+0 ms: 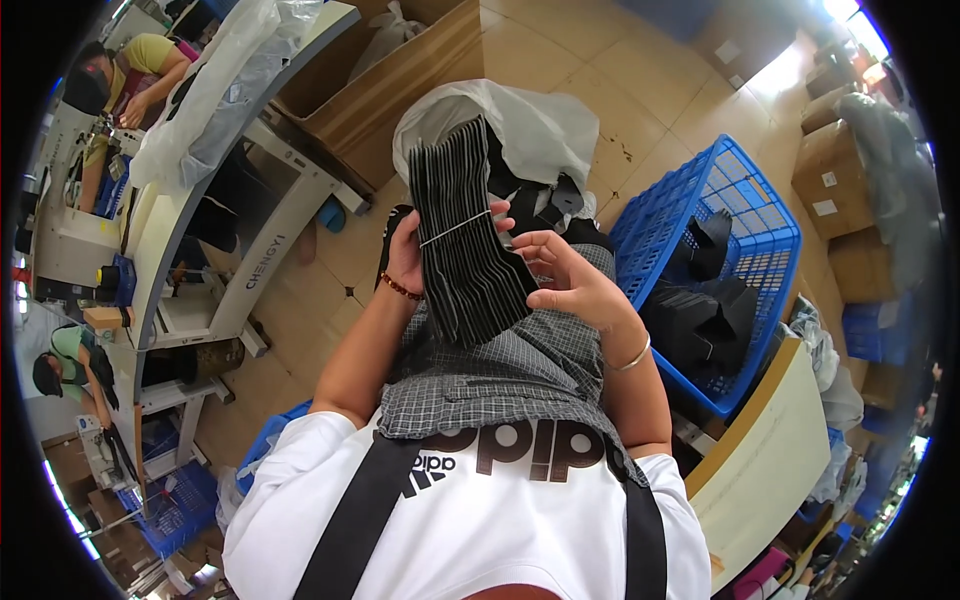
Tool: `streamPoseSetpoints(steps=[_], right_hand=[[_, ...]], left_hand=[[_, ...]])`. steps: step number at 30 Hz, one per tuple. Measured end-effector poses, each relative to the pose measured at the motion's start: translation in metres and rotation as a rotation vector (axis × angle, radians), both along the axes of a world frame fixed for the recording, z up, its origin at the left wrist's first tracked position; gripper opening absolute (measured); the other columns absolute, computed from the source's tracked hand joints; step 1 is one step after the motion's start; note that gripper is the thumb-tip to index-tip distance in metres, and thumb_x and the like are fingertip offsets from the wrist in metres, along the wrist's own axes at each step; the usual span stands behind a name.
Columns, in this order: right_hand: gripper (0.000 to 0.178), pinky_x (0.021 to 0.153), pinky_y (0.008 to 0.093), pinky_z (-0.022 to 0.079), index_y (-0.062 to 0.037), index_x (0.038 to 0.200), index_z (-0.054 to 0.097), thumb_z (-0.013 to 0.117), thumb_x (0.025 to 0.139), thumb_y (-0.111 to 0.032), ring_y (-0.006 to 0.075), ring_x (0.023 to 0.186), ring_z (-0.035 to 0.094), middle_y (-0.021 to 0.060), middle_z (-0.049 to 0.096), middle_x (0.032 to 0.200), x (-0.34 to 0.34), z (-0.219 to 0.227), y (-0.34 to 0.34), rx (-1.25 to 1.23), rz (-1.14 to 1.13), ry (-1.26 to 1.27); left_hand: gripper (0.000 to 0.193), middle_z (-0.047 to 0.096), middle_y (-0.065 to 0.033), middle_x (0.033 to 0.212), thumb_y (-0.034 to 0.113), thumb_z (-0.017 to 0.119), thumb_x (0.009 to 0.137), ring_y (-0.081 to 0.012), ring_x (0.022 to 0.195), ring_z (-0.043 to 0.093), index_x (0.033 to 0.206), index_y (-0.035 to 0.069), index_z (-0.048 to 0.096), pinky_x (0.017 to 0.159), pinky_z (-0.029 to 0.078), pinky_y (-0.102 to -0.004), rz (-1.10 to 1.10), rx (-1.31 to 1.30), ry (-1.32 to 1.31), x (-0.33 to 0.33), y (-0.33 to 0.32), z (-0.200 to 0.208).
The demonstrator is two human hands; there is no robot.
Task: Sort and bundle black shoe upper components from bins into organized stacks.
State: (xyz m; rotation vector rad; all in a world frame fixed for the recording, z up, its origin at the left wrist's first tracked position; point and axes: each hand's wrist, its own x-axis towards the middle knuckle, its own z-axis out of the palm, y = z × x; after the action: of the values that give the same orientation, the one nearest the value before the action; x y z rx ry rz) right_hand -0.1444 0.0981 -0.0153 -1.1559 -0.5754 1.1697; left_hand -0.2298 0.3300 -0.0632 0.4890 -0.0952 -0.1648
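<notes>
A thick stack of black flat pieces [465, 255] with pale edges, bound across by a thin light band [455, 228], is in front of my torso. My left hand [404, 252], wearing a beaded bracelet, is wrapped around the stack from the left and beneath. Its fingertips show past the stack's right side. My right hand [575, 283], with a bangle on the wrist, has its fingers apart beside the stack's right edge. Whether its fingertips touch the pieces I cannot tell. Just beyond, a white plastic bag [545, 130] gapes with more black pieces [555, 200] at its mouth.
To the right stands a blue plastic crate [785, 250] holding black pieces. A pale tabletop [770, 460] lies at the lower right. On the left are a work table [255, 230] and two other people [150, 60] at work. A cardboard box [400, 90] stands at the far side.
</notes>
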Motion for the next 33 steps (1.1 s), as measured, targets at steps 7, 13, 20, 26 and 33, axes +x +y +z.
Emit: streamPoseSetpoints(steps=[7,13,20,26,33], right_hand=[[0.058,0.093,0.0266,0.043,-0.0073,0.132,0.044,0.063,0.079,0.004,0.0137,0.107,0.050,0.0048,0.049,0.121,-0.006,0.017,-0.001,-0.014,-0.075,-0.067],[0.037,0.076,0.0221,0.045,-0.0041,0.115,0.058,0.055,0.081,0.008,0.0100,0.093,0.053,0.0027,0.056,0.107,-0.006,0.015,0.002,-0.139,-0.049,-0.791],[0.040,0.064,0.0200,0.042,-0.0028,0.113,0.059,0.075,0.077,-0.005,0.0069,0.081,0.051,0.0010,0.057,0.102,-0.014,0.020,0.009,-0.138,-0.155,-0.660],[0.041,0.066,0.0193,0.042,-0.0026,0.114,0.058,0.074,0.076,-0.003,0.0056,0.084,0.051,0.0003,0.056,0.106,-0.014,0.025,0.009,-0.194,-0.105,-0.649],[0.035,0.067,0.0202,0.043,-0.0032,0.113,0.059,0.066,0.079,0.005,0.0075,0.083,0.052,0.0041,0.055,0.110,-0.024,0.028,0.015,-0.039,-0.222,-0.461]], left_hand=[[0.092,0.023,-0.0244,0.152,0.061,0.048,0.086,-0.0386,0.138,0.031,0.149,0.000,0.020,0.106,0.038,-0.0556,-0.009,-0.098,0.003,0.001,0.000,-0.005],[0.093,0.027,-0.0266,0.150,0.055,0.056,0.085,-0.0395,0.137,0.033,0.147,-0.005,0.021,0.108,0.037,-0.0524,0.057,-0.146,0.016,0.003,0.003,-0.004],[0.089,0.026,-0.0272,0.150,0.051,0.055,0.086,-0.0405,0.137,0.031,0.148,-0.003,0.021,0.107,0.039,-0.0537,0.068,-0.180,0.017,0.001,0.006,-0.004],[0.088,0.025,-0.0275,0.150,0.050,0.054,0.087,-0.0410,0.137,0.031,0.147,-0.004,0.021,0.106,0.040,-0.0536,0.065,-0.199,0.000,-0.001,0.007,-0.005],[0.086,0.025,-0.0279,0.150,0.049,0.051,0.089,-0.0414,0.138,0.031,0.147,-0.006,0.021,0.109,0.034,-0.0546,0.056,-0.254,0.008,-0.002,0.007,-0.003]])
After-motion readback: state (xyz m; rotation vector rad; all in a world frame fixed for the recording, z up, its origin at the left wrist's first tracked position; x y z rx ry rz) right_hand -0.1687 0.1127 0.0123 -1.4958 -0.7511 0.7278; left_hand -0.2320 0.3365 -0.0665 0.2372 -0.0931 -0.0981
